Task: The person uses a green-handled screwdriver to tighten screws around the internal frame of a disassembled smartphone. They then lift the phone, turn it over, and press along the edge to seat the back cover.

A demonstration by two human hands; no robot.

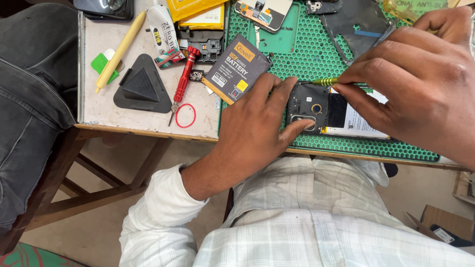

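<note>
An opened phone (316,111) was pressed flat on the green mat (297,49) by the fingers of the left hand (252,126). A small yellow screwdriver (325,81) was pinched firmly in the right hand (420,74), its tip touching the phone's top edge. A boxed battery (236,68) lay just beside the left hand.

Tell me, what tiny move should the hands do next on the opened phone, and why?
Probably turn the green screwdriver a little in place. The right hand holds it with its tip at the top edge of the opened phone, and the left hand presses the phone onto the green mat. Whether the tip sits in a screw is too small to tell.
</note>
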